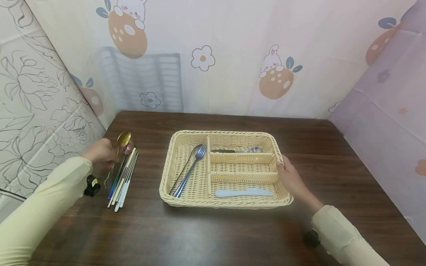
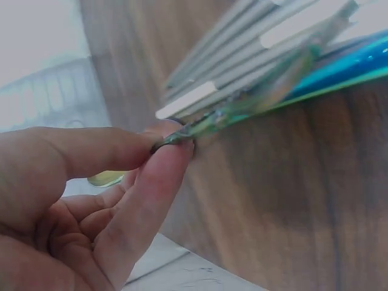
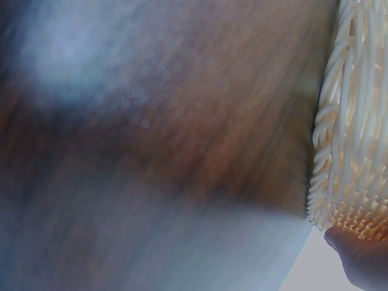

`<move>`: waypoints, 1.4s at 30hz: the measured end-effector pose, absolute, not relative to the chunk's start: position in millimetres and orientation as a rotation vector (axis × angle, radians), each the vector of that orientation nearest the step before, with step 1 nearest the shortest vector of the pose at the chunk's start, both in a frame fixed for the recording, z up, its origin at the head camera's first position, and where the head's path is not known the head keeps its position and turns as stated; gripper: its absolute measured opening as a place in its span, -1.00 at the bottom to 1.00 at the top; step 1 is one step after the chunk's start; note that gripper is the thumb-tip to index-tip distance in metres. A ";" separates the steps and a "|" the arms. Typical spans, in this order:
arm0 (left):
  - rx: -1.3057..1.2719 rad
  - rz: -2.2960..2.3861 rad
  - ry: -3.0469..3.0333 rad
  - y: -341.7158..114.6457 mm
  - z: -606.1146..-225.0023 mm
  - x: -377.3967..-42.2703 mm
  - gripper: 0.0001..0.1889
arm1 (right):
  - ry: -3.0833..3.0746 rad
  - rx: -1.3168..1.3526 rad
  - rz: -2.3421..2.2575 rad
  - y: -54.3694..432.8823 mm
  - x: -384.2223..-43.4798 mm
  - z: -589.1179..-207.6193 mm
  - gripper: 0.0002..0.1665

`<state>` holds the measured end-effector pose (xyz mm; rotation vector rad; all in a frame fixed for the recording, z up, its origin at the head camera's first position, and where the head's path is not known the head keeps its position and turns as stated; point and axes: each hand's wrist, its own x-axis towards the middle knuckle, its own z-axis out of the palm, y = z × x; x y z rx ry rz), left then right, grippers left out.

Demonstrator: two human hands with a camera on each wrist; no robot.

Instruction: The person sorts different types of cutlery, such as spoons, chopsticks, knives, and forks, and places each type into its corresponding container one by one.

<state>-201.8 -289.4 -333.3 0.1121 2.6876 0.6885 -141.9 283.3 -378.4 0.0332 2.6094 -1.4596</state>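
Note:
At the table's left, my left hand (image 1: 101, 151) pinches a spoon with a gold bowl (image 1: 124, 139) by its thin handle. In the left wrist view the thumb and index finger meet on that handle (image 2: 227, 114), which looks blurred and greenish. Beside it on the table lie a pinkish spoon (image 1: 128, 147) and several chopsticks (image 1: 125, 181). My right hand (image 1: 292, 177) grips the right end of a cream woven basket (image 1: 168, 166), thumb over the rim. Inside the basket, a fork (image 1: 190, 171) and another dark utensil lie in the left compartment.
In the back right compartment lies a utensil with a round metal bowl (image 1: 256, 149) and a dark handle. A pale blue plastic knife (image 1: 244, 192) is in the front right one. The brown table (image 1: 206, 236) meets patterned cloth (image 1: 226, 85) at the back and sides.

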 end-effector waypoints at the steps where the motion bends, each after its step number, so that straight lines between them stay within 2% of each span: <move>1: 0.132 0.690 2.696 -288.5 -331.1 -202.4 -0.75 | 2.605 0.033 -1.462 283.2 -141.9 -378.2 -0.33; 5: 0.213 0.667 2.740 -282.3 -321.1 -204.1 -0.74 | 2.599 0.032 -1.466 282.8 -141.6 -377.3 -0.32; 12: 0.320 0.626 2.784 -261.1 -301.5 -207.5 -0.62 | 2.590 0.040 -1.486 283.2 -141.6 -376.9 -0.32; 22: 0.401 0.556 2.759 -220.2 -276.7 -219.7 -0.63 | 2.599 0.043 -1.467 283.6 -140.7 -376.2 -0.32; 27: 0.415 0.563 2.761 -197.1 -273.8 -227.5 -0.69 | 2.598 0.054 -1.459 283.7 -141.3 -375.8 -0.32; 34: 0.520 0.548 2.757 -160.5 -275.3 -237.2 -0.57 | 2.606 0.074 -1.454 284.4 -141.3 -374.1 -0.33; 42: 0.622 0.546 2.739 -127.6 -277.9 -241.0 -0.60 | 2.579 0.096 -1.484 281.5 -140.6 -374.8 -0.34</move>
